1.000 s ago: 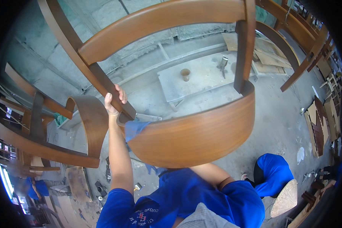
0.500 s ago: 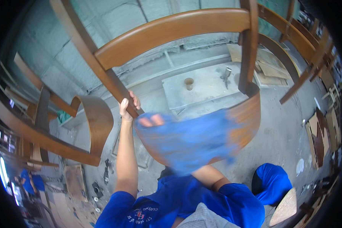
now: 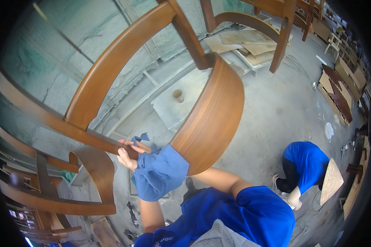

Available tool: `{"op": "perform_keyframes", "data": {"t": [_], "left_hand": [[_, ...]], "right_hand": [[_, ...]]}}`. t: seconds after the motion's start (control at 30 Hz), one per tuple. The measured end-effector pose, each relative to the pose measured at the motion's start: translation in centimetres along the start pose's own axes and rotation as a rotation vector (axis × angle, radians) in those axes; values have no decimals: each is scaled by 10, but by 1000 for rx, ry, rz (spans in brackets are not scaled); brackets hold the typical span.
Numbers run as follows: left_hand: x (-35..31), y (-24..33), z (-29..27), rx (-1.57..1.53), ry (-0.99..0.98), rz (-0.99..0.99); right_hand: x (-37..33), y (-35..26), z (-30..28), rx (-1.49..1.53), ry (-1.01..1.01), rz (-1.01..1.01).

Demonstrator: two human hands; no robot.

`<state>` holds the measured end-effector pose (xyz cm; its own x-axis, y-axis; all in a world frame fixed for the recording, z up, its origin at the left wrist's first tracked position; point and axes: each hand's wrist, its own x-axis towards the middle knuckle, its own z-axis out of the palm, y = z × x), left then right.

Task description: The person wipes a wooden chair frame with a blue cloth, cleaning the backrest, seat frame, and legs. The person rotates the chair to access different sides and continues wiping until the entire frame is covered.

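A brown wooden chair frame [image 3: 121, 61] hangs tilted in front of me, with a wide curved backrest panel [image 3: 212, 117] at its lower end. My left hand [image 3: 130, 160] is closed around the frame's post, beside the panel's left end. A crumpled blue cloth [image 3: 160, 173] is wrapped over that end of the panel. My right forearm passes behind the panel. Fingers of my right hand [image 3: 142, 146] show past the cloth, pressing it around the wood; the rest of that hand is hidden.
More wooden chair frames hang at the left [image 3: 95, 173] and far right [image 3: 247, 20]. A cup [image 3: 177, 95] stands on a low pale board [image 3: 163, 109]. To the right, a person in blue [image 3: 305, 164] bends low under a conical hat. Cardboard sheets [image 3: 251, 43] lie behind.
The chair frame has turned and swung to the left. The cloth has slid along the panel to its left end, beside my left hand. The bending person shows more fully.
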<state>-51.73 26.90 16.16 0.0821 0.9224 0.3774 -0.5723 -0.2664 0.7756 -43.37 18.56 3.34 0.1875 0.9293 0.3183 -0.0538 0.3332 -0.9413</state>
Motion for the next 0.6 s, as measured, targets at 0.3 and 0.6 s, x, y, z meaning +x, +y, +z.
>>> {"op": "perform_keyframes", "data": {"t": [0.3, 0.6], "left_hand": [[-70, 27, 31, 283, 28, 158], [-98, 16, -25, 193, -624, -74]], "right_hand": [[-39, -83, -32, -236, -213, -77], [-69, 11, -34, -596, 218, -82]]}}
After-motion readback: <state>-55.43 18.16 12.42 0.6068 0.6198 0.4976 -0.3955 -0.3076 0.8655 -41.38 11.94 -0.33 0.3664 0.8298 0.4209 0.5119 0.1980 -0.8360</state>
